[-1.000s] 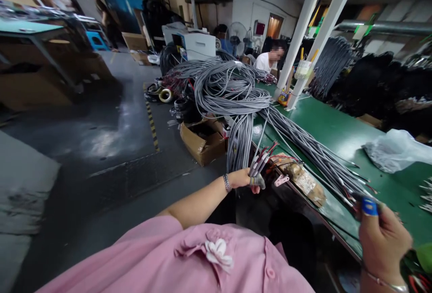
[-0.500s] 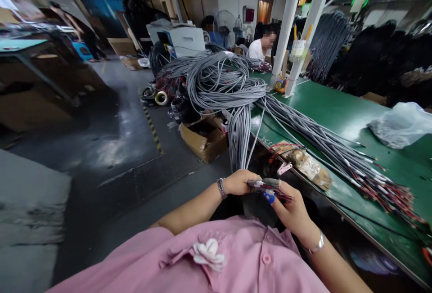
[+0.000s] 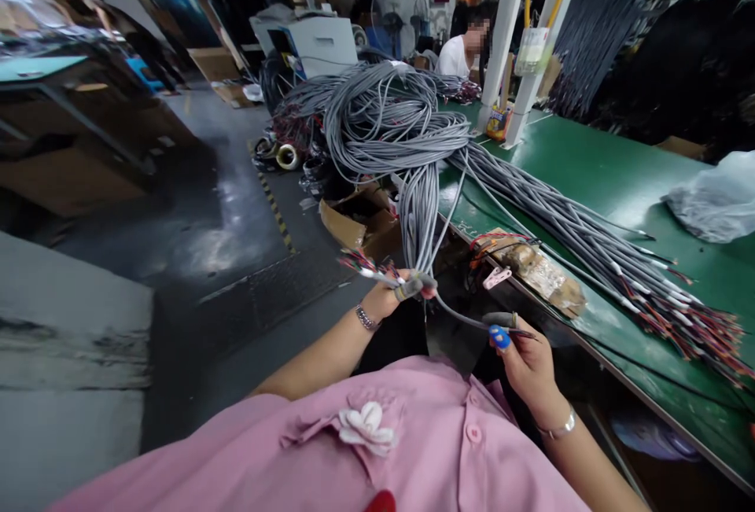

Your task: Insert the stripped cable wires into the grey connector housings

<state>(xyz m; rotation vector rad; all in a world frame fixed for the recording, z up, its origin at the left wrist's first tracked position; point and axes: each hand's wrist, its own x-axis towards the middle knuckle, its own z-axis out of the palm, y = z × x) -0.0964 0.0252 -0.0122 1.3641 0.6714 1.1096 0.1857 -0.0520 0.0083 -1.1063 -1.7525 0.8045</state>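
Observation:
My left hand (image 3: 386, 298) is closed around a bunch of grey cables, whose stripped ends with thin coloured wires (image 3: 364, 263) stick out to the left. Grey covers sit on its fingertips. To the right, my right hand (image 3: 528, 362) pinches one grey cable (image 3: 460, 316) close to its end, between a thumb wrapped in blue and a forefinger with a grey cover. That cable runs in a slack curve between the two hands. Just beyond them hangs a thick bundle of grey cables (image 3: 420, 209) over the table edge.
On the green table (image 3: 595, 170) lie a large cable coil (image 3: 383, 123), a long row of cables (image 3: 566, 241), a taped wooden block (image 3: 546, 280) with a pink clip (image 3: 496, 278), and a plastic bag (image 3: 716, 197). A cardboard box (image 3: 342, 221) is below. One person (image 3: 457, 56) sits behind.
My hands have moved apart, the left to the left with the bunch, the right to the right with one cable drawn out. The bunch's wire ends now point left.

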